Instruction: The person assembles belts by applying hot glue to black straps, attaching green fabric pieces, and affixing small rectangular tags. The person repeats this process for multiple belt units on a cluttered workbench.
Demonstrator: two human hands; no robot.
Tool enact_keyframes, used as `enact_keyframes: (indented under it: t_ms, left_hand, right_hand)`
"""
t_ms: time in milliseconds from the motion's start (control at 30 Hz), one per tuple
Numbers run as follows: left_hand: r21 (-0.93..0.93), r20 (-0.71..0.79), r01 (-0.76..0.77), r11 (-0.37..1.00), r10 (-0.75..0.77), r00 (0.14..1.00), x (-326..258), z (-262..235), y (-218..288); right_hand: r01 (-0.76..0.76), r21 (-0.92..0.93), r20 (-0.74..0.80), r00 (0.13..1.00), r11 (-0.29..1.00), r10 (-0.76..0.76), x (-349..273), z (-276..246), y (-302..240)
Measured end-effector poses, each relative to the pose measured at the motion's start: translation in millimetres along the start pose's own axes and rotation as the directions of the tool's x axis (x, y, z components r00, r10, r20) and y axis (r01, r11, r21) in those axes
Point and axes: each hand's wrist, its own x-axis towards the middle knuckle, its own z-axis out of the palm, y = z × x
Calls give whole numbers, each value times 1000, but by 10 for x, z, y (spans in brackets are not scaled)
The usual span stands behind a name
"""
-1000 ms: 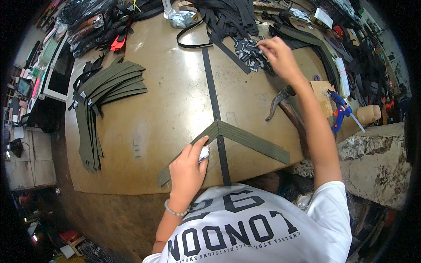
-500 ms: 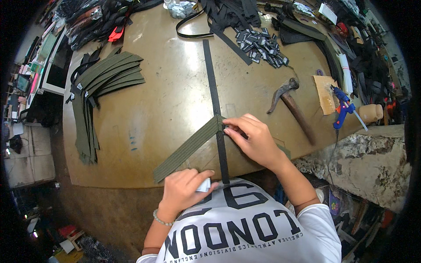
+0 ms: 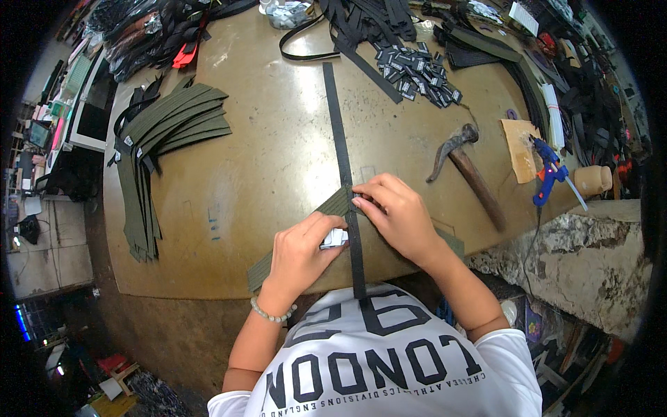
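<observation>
A person's right hand (image 3: 399, 215) presses its fingertips on the black strap (image 3: 342, 160) where it crosses the olive webbing (image 3: 333, 203), grip flat and nearly closed over the crossing rather than wrapped round either band. Just left of it, the left hand (image 3: 302, 254) pinches a small white piece (image 3: 335, 238) between thumb and fingers, beside the strap. Both bands lie on the brown surface (image 3: 264, 174). Right of the grip rest a hammer (image 3: 464, 163) and a blue glue gun (image 3: 549, 174); far left, a stack of olive strips (image 3: 156, 149); beyond, black buckles (image 3: 417, 69).
</observation>
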Motion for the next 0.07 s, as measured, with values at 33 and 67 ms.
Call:
enact_keyframes:
  t_ms: [33, 67]
  left_hand:
    - [-3, -17, -24, 1000, 24, 1000, 32, 6, -16]
    - [-4, -26, -33, 999, 33, 999, 58, 25, -27]
  right_hand:
    - [-10, 0, 3, 1000, 1000, 10, 4, -2, 0]
    - [-30, 10, 12, 999, 999, 30, -3, 1, -4]
